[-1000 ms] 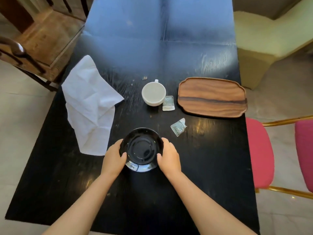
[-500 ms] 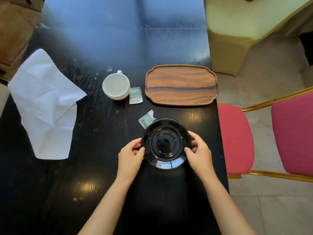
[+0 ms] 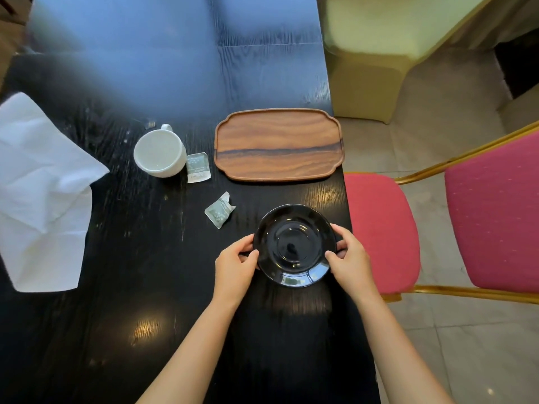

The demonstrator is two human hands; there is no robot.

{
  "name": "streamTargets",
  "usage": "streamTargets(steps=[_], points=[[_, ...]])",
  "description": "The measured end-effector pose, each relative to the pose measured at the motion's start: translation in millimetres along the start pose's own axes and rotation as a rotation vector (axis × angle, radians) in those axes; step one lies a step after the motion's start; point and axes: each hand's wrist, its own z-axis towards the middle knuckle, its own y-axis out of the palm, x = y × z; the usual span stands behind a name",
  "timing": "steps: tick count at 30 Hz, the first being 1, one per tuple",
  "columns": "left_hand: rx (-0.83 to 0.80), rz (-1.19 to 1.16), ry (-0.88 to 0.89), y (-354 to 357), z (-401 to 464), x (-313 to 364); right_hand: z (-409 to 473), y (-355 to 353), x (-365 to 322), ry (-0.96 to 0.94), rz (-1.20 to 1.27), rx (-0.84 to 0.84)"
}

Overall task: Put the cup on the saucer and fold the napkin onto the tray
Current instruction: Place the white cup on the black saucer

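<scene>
We clamp the black saucer (image 3: 294, 245) at opposite rims, left hand (image 3: 234, 265) and right hand (image 3: 351, 259) fingers closed on it, near the wooden tray (image 3: 278, 144). Glazed, rigid, likely slippery and fragile.

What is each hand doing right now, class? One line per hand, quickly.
Left hand: closed on the left rim of the black saucer.
Right hand: closed on the saucer's right rim.
</scene>
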Motion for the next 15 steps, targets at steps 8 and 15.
streamTargets(steps=[8,15], points=[[0.048,0.03,0.01,-0.7,1.2,-3.1,2.1,-4.3,1.5,0.007,0.038,-0.038],[0.063,0.046,0.027,0.9,-0.4,-4.5,3.3,-4.9,2.2,-0.007,0.049,-0.061]])
